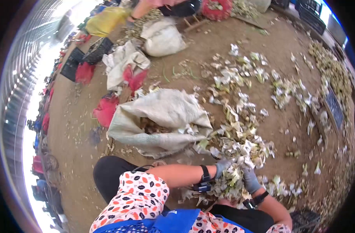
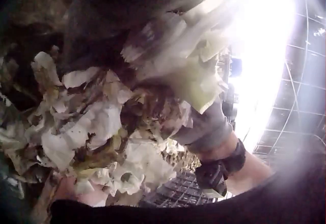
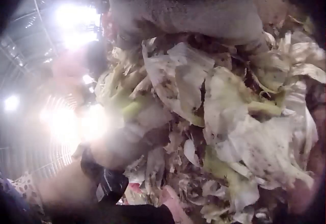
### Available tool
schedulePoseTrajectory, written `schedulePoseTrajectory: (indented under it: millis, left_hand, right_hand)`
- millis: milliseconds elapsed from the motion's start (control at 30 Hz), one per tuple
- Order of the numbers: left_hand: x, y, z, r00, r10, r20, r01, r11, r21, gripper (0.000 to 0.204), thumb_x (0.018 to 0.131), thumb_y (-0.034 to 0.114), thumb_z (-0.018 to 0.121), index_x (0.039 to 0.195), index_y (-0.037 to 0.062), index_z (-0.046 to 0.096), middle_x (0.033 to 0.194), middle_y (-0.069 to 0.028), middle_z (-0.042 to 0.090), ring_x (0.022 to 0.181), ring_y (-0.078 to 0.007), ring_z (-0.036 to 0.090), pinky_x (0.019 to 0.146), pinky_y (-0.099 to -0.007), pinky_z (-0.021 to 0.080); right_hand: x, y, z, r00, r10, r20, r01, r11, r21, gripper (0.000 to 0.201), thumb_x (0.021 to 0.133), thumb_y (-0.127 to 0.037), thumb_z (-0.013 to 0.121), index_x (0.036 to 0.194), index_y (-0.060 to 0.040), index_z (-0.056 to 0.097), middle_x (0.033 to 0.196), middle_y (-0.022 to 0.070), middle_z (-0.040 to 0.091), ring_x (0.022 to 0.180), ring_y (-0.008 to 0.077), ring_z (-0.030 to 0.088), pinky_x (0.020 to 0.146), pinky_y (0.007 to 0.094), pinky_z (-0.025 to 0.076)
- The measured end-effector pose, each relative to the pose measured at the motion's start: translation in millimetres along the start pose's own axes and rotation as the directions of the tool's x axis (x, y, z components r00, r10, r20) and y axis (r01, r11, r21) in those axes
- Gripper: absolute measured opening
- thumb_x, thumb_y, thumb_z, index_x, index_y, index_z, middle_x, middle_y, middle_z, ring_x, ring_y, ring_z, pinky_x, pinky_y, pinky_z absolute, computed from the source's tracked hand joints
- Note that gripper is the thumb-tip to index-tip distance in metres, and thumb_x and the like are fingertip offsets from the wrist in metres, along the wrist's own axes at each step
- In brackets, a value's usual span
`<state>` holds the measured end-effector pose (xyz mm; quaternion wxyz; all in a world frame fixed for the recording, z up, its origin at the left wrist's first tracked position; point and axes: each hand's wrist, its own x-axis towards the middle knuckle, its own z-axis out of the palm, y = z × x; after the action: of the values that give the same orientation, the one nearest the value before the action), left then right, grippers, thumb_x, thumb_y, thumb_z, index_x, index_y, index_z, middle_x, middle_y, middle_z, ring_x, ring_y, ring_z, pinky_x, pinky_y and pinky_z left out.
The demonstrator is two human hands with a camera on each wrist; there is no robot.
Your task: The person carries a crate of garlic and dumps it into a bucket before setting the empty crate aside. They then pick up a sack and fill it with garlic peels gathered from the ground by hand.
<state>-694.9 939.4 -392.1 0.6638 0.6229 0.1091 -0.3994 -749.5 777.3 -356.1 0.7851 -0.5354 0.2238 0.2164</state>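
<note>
Whitish, papery leaf scraps (image 1: 234, 176) with some pale green bits are bunched between my two hands, low in front of my body. My left hand (image 1: 223, 167), in a grey glove, holds the bunch from its left side. On the other side my gloved right hand (image 1: 250, 180) grips it too. The right wrist view shows the scraps (image 3: 224, 107) close up, under the glove's knuckles; the fingertips are hidden among them. A large, pale woven sack (image 1: 166, 106) lies just beyond my left arm, its mouth gaping, with brown and white scraps inside.
Loose scraps (image 1: 243, 147) trail across the dirt floor ahead and to the right. Red mesh bags (image 1: 106, 110), another full white sack (image 1: 162, 37) and black crates (image 1: 98, 50) stand farther off. At the far right a heap of small pale pieces (image 1: 333, 73) lines the edge.
</note>
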Motion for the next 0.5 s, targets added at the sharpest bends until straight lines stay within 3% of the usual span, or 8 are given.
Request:
schedulePoseTrajectory:
  millis: [67,100,133,200,300,400,433,500]
  left_hand:
    - [-3,35,0,0.999,-0.034,0.037,0.037,0.996,-0.08,0.059,0.09,0.049,0.049,0.132,0.0071,0.045,0.123,-0.0066,0.054,0.106,-0.0154,0.053,0.091,-0.0326,0.044]
    - [16,24,-1,0.999,-0.02,0.035,0.022,0.997,-0.07,0.059,0.09,0.049,0.049,0.132,0.0071,0.045,0.123,-0.0066,0.054,0.106,-0.0154,0.053,0.091,-0.0326,0.044]
    - [55,-3,-2,0.996,-0.023,0.084,0.041,0.975,-0.218,0.06,0.09,0.051,0.048,0.131,0.0073,0.045,0.124,-0.0069,0.054,0.106,-0.0154,0.054,0.091,-0.0322,0.044]
    - [83,-3,-7,0.991,-0.004,0.137,0.051,0.937,-0.345,0.06,0.09,0.052,0.047,0.131,0.0074,0.046,0.124,-0.0072,0.054,0.106,-0.0154,0.054,0.091,-0.0317,0.044]
    - [69,43,-2,0.987,-0.157,-0.024,0.15,0.974,-0.17,0.065,0.089,0.056,0.045,0.135,0.0104,0.041,0.125,-0.008,0.053,0.108,-0.0162,0.054,0.09,-0.0301,0.044]
    - [55,74,-2,0.99,-0.097,-0.1,0.09,0.993,-0.078,0.072,0.086,0.064,0.041,0.135,0.0107,0.042,0.128,-0.0089,0.051,0.109,-0.0177,0.054,0.091,-0.0314,0.044]
    - [48,84,-4,0.989,-0.097,-0.108,0.088,0.993,-0.084,0.075,0.085,0.066,0.04,0.135,0.0106,0.042,0.129,-0.0094,0.051,0.109,-0.0183,0.053,0.091,-0.0324,0.044]
    - [62,75,-18,0.991,-0.135,-0.011,0.132,0.978,-0.165,0.076,0.085,0.068,0.039,0.134,0.0099,0.043,0.128,-0.0112,0.051,0.107,-0.0198,0.055,0.09,-0.0353,0.045]
  right_hand:
    - [8,-25,-3,0.992,0.12,0.024,-0.119,0.991,-0.06,0.068,0.076,-0.025,0.075,0.129,-0.0009,0.04,0.118,0.007,0.053,0.103,0.0171,0.052,0.09,0.0315,0.043]
    - [18,-28,-8,0.994,0.103,0.03,-0.101,0.993,-0.059,0.068,0.076,-0.025,0.075,0.129,-0.0009,0.04,0.118,0.007,0.053,0.103,0.0171,0.052,0.09,0.0315,0.043]
    - [31,-29,-13,0.999,0.034,-0.004,-0.034,0.998,-0.056,0.073,0.074,-0.022,0.077,0.131,-0.0003,0.036,0.118,0.0072,0.053,0.103,0.0171,0.053,0.089,0.0317,0.044]
    - [52,-39,-21,0.998,-0.06,-0.035,0.058,0.997,-0.049,0.079,0.072,-0.019,0.078,0.133,0.0002,0.032,0.118,0.0073,0.054,0.103,0.0171,0.053,0.089,0.0319,0.045]
    - [72,-63,-26,0.99,-0.135,0.04,0.137,0.989,-0.051,0.086,0.069,-0.015,0.08,0.135,0.0014,0.027,0.119,0.0086,0.054,0.103,0.0187,0.054,0.089,0.0323,0.045]
    - [82,-82,-29,0.993,-0.111,0.04,0.115,0.838,-0.533,0.093,0.066,-0.023,0.083,0.133,0.004,0.026,0.12,0.0146,0.053,0.103,0.0214,0.054,0.09,0.0315,0.044]
    - [83,-70,-23,0.962,-0.261,-0.084,0.194,0.865,-0.463,0.095,0.063,-0.031,0.084,0.132,0.0042,0.029,0.119,0.0162,0.053,0.109,0.0219,0.051,0.093,0.0304,0.041]
    - [57,-85,11,0.923,-0.378,-0.069,0.287,0.799,-0.528,0.097,0.062,-0.036,0.084,0.133,0.0042,0.03,0.122,0.0179,0.051,0.113,0.0225,0.048,0.096,0.0312,0.039]
